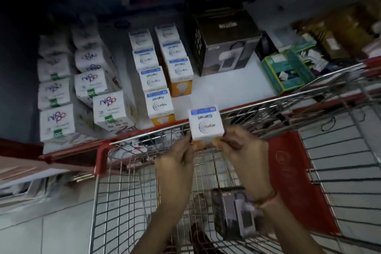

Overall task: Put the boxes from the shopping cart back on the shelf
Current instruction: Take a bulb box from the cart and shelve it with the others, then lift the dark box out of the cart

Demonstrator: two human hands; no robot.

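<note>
A small white bulb box (206,123) with a blue strip and an orange base hangs over the front rim of the wire shopping cart (132,179). My left hand (178,163) and my right hand (244,150) both grip its lower end from either side. Just beyond it lies the white shelf (233,86) with two rows of matching white and orange boxes (158,102); the right row ends short of the edge, leaving a bare patch. A dark box (237,214) lies in the cart basket under my right forearm.
Several white boxes with purple logos (56,122) fill the shelf's left side. A large black box (224,47) stands at the back middle, and green boxes (284,72) lie to its right. The cart's red plastic flap (292,171) is at the right, with tiled floor below.
</note>
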